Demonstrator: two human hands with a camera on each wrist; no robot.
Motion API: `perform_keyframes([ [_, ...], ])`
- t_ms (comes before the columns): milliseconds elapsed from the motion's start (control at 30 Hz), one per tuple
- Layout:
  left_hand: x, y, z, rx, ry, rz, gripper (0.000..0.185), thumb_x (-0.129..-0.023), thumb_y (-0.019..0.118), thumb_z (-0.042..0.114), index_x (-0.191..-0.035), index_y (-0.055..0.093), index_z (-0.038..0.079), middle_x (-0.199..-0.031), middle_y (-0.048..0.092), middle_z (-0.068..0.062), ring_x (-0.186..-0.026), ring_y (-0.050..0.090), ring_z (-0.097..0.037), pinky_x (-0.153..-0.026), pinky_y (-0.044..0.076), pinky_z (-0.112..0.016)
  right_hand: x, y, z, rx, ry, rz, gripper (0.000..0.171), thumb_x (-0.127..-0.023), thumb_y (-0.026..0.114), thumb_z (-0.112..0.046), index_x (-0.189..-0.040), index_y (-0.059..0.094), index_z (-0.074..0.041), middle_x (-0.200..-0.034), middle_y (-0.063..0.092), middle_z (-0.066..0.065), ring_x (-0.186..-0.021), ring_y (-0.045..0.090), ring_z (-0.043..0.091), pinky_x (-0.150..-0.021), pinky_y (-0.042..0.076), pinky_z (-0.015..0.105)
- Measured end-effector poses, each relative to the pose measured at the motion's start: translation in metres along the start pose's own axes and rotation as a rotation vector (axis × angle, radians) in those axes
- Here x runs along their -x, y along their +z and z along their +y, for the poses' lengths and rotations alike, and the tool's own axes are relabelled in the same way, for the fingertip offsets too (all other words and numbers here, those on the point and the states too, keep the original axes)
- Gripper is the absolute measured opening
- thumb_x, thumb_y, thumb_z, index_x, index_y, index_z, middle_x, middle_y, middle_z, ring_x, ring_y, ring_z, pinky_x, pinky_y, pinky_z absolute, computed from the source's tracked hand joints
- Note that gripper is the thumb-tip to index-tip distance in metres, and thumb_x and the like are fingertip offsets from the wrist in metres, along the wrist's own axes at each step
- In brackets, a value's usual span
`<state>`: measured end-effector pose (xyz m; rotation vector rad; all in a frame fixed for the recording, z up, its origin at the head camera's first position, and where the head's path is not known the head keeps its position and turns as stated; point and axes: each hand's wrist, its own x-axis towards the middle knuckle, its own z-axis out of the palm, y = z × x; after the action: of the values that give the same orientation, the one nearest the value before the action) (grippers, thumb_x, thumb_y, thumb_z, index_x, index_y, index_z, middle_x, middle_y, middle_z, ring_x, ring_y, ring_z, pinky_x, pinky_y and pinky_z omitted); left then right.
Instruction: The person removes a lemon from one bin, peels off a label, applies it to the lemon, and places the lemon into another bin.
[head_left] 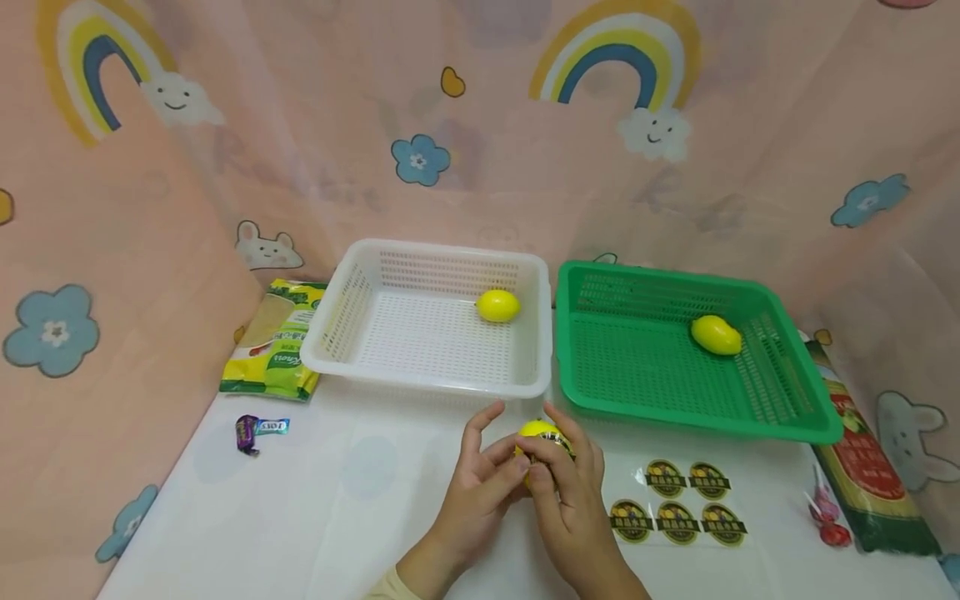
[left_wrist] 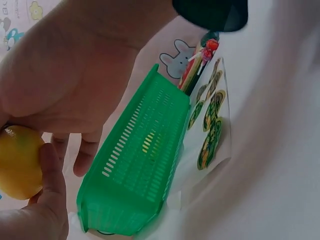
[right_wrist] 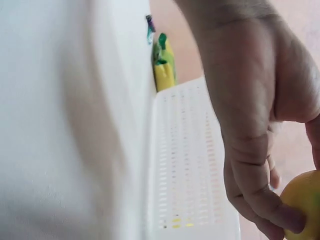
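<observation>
Between both hands, in front of the baskets, is a yellow lemon [head_left: 537,428] with a dark-and-gold label on its upper side. My left hand [head_left: 476,496] holds its left side with thumb and fingers. From the other side my right hand [head_left: 573,508] grips it, fingers over the label; the fingers hide much of the fruit. The same lemon [left_wrist: 20,162] appears at the left edge of the left wrist view, and the lemon [right_wrist: 306,202] is at the lower right of the right wrist view. A sheet with several round labels [head_left: 677,522] lies right of the hands.
A white basket [head_left: 427,379] holds one lemon [head_left: 498,306]; a green basket [head_left: 697,421] beside it holds another lemon [head_left: 716,335]. A yellow-green food packet [head_left: 273,342] and small wrapped candies [head_left: 247,433] lie left. Lollipops [head_left: 832,525] and a red-green packet [head_left: 870,458] lie right.
</observation>
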<state>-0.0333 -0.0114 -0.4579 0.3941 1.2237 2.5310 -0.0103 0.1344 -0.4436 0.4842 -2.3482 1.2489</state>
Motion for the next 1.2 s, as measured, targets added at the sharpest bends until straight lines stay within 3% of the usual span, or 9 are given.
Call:
perform_keyframes([
  [300,0.0,-0.004,0.006,-0.048,-0.039,0.009,0.075,-0.106,0.062,0.004,-0.16,0.01,0.011,-0.142,0.06,-0.011,-0.114,0.067,-0.015,-0.096,0.056,-0.03,0.003,0.0,-0.002,0.014,0.05,-0.054,0.047,-0.101,0.061,-0.001,-0.145,0.052,-0.016,-0.166,0.037,0.01,-0.143,0.03,0.03,-0.1,0.037,0.059],
  [467,0.002,-0.007,0.011,-0.069,-0.073,0.071,0.077,-0.105,0.064,0.005,-0.161,0.012,0.012,-0.144,0.061,-0.014,-0.114,0.068,-0.017,-0.094,0.057,-0.028,0.002,-0.006,-0.006,0.065,0.103,-0.16,0.075,-0.1,0.072,-0.019,-0.164,0.032,-0.019,-0.169,0.029,0.006,-0.146,0.027,0.035,-0.102,0.039,0.069],
  [533,0.002,-0.008,0.013,-0.063,-0.082,0.082,0.076,-0.105,0.064,0.005,-0.161,0.013,0.013,-0.144,0.061,-0.014,-0.112,0.069,-0.018,-0.093,0.057,-0.029,0.0,-0.009,-0.008,0.051,0.092,-0.163,0.079,-0.102,0.07,-0.022,-0.168,0.026,-0.02,-0.17,0.026,0.006,-0.146,0.025,0.033,-0.104,0.037,0.064],
  [600,0.002,-0.007,0.014,-0.055,-0.086,0.073,0.076,-0.105,0.064,0.006,-0.161,0.013,0.013,-0.145,0.062,-0.013,-0.111,0.069,-0.017,-0.094,0.057,-0.031,-0.003,-0.011,-0.009,0.015,0.037,-0.123,0.068,-0.106,0.063,-0.017,-0.166,0.031,-0.017,-0.169,0.026,0.01,-0.146,0.024,0.032,-0.106,0.032,0.055],
  [700,0.002,-0.007,0.014,-0.032,-0.086,0.037,0.075,-0.105,0.065,0.006,-0.161,0.014,0.012,-0.143,0.064,-0.011,-0.11,0.069,-0.017,-0.094,0.057,-0.033,-0.006,-0.012,-0.009,-0.046,-0.049,-0.047,0.045,-0.108,0.052,-0.003,-0.151,0.052,-0.015,-0.167,0.028,0.014,-0.146,0.023,0.03,-0.105,0.027,0.043],
  [800,0.003,-0.006,0.013,0.003,-0.084,0.008,0.073,-0.105,0.066,0.006,-0.159,0.019,0.013,-0.141,0.065,-0.008,-0.11,0.069,-0.016,-0.093,0.057,-0.032,-0.005,-0.009,-0.005,-0.055,-0.082,-0.031,0.038,-0.106,0.05,0.003,-0.136,0.061,-0.017,-0.164,0.032,0.014,-0.146,0.024,0.026,-0.106,0.024,0.036],
  [1000,0.006,-0.008,0.011,0.031,-0.08,-0.021,0.07,-0.103,0.071,0.008,-0.156,0.027,0.015,-0.137,0.066,-0.009,-0.107,0.069,-0.015,-0.088,0.058,-0.03,-0.001,0.001,0.01,-0.047,-0.094,0.0,0.033,-0.105,0.052,-0.008,-0.137,0.055,-0.009,-0.159,0.043,0.017,-0.138,0.036,0.028,-0.102,0.031,0.044],
  [1100,0.006,-0.008,0.01,0.032,-0.088,-0.028,0.071,-0.103,0.071,0.009,-0.157,0.025,0.016,-0.139,0.066,-0.008,-0.107,0.069,-0.015,-0.089,0.058,-0.031,-0.003,-0.001,0.014,-0.059,-0.039,-0.003,0.038,-0.109,0.053,-0.026,-0.144,0.054,-0.011,-0.162,0.042,0.011,-0.139,0.034,0.028,-0.1,0.032,0.052],
  [1200,0.005,-0.005,0.011,0.025,-0.107,-0.013,0.07,-0.105,0.068,0.009,-0.158,0.023,0.017,-0.141,0.064,-0.01,-0.105,0.07,-0.017,-0.09,0.058,-0.033,-0.006,-0.008,0.015,-0.044,0.034,-0.05,0.045,-0.108,0.056,-0.031,-0.151,0.052,-0.016,-0.166,0.037,0.006,-0.143,0.029,0.03,-0.099,0.032,0.064],
])
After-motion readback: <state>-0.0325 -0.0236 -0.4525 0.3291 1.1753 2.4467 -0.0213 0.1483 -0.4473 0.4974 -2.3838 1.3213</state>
